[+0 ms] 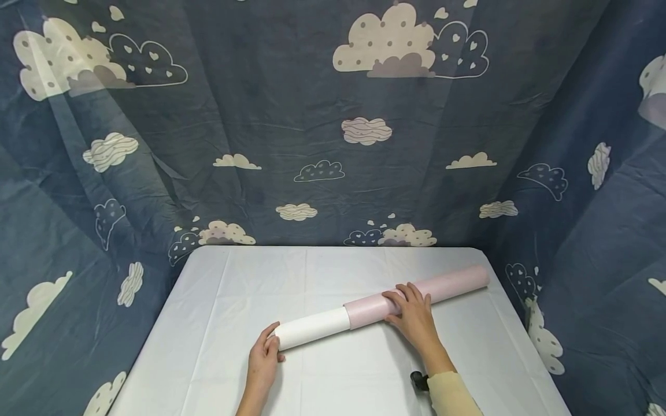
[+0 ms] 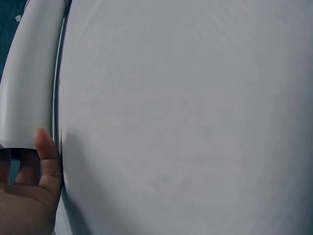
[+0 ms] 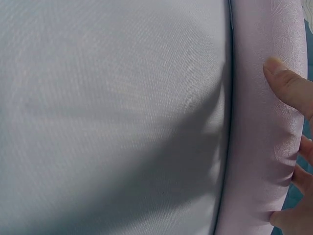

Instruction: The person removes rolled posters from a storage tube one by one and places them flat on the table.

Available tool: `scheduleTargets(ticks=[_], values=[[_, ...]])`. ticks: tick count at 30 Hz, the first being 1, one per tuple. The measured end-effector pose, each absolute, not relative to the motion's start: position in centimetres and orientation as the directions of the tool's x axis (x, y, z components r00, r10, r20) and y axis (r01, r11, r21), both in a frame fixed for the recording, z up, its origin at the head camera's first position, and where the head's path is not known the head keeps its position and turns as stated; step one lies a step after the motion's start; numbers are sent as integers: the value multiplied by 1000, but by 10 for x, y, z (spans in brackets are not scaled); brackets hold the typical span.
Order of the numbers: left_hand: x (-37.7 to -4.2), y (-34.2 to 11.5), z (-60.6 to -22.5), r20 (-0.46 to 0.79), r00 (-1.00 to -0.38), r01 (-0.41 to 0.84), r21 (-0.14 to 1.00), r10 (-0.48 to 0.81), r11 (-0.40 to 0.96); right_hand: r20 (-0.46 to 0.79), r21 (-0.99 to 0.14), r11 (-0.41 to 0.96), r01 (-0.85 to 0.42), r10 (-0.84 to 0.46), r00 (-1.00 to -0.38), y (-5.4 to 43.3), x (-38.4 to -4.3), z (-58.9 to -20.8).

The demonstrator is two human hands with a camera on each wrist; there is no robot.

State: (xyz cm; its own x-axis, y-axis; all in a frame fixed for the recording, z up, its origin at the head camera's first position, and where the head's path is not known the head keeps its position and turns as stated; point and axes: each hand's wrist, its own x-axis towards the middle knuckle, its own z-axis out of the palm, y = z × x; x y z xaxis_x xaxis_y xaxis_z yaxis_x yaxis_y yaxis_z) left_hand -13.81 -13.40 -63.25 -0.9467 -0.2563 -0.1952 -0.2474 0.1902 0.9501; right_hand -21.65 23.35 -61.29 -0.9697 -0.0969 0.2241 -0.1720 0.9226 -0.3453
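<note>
A pink roll (image 1: 458,284) with a faintly creased, glossy surface lies slantwise on the table. From its left end sticks out a white tube (image 1: 312,328). My left hand (image 1: 264,355) grips the tube's free end; in the left wrist view one digit lies along the white tube (image 2: 32,73), while other fingers (image 2: 29,169) show at its open end. Across the middle of the pink roll, my right hand (image 1: 416,320) holds it with spread, bent fingers. The right wrist view has several fingertips of that hand pressing the pink surface (image 3: 259,122).
A white cloth covers the table (image 1: 250,283). Dark blue curtains (image 1: 291,115) with cloud prints stand behind it and at both sides. A small black device (image 1: 418,381) sits by the right wrist, beside a pale yellow sleeve (image 1: 452,396).
</note>
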Motion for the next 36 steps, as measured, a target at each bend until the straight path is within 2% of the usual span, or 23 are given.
scheduleTargets(ticks=[36], values=[[-137, -152, -630, -220, -938, -278, 939, -269, 203, 212, -345, 923, -169, -99, -972, 241, -223, -615]])
